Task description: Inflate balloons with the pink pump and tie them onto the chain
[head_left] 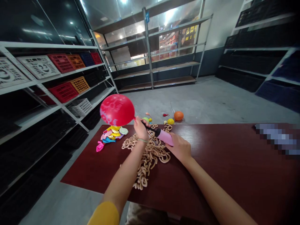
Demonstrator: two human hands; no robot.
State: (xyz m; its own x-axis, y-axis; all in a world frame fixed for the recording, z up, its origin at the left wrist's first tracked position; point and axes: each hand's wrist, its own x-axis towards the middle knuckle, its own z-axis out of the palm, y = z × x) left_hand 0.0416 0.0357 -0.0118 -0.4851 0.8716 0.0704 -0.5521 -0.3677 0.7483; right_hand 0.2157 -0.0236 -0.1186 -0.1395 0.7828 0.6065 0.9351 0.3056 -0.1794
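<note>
A red balloon [117, 110], inflated and printed with a pale pattern, hangs above the table's far left part. At its neck, my left hand [141, 128] is closed around the balloon's neck and the black nozzle end of a hand pump. My right hand [180, 147] grips the pink body of the pump [164, 137], which slants down to the right. Below my hands lies a spread of beige curled strands [150, 156]. A pile of uninflated balloons [112, 134] in yellow, pink, blue and pale green sits left of them.
The dark red table [217, 156] carries a blurred patch [278, 137] at its right. Beyond the far edge, an orange balloon [178, 115] and a small yellow one [170, 121] rest on the floor. Shelving with crates [62, 62] stands left; a metal rack [151, 70] stands behind.
</note>
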